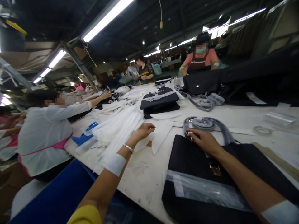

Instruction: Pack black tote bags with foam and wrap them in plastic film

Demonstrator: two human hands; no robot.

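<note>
My left hand [145, 130] hovers over the worktable beside a stack of thin white sheets [123, 124]. Its fingers are loosely bent and slightly apart, with nothing visible in them. To its right lies a loose white sheet with a curved edge [162, 135]. My right hand [204, 141] is at the top edge of a black handbag [198, 161], its fingers closed around the plastic-wrapped strap [185, 124]. The bag lies tilted towards me, with a gold-coloured clasp [215, 168] partly under my forearm and a clear plastic strip [205, 188] across its front.
Another black bag [160, 104] lies farther up the white table [140, 179], and a third [202, 82] stands near a co-worker [201, 59]. A tape roll [262, 130] is at the right. Left, a person in white [46, 133] reaches across, near a blue tape dispenser [84, 135].
</note>
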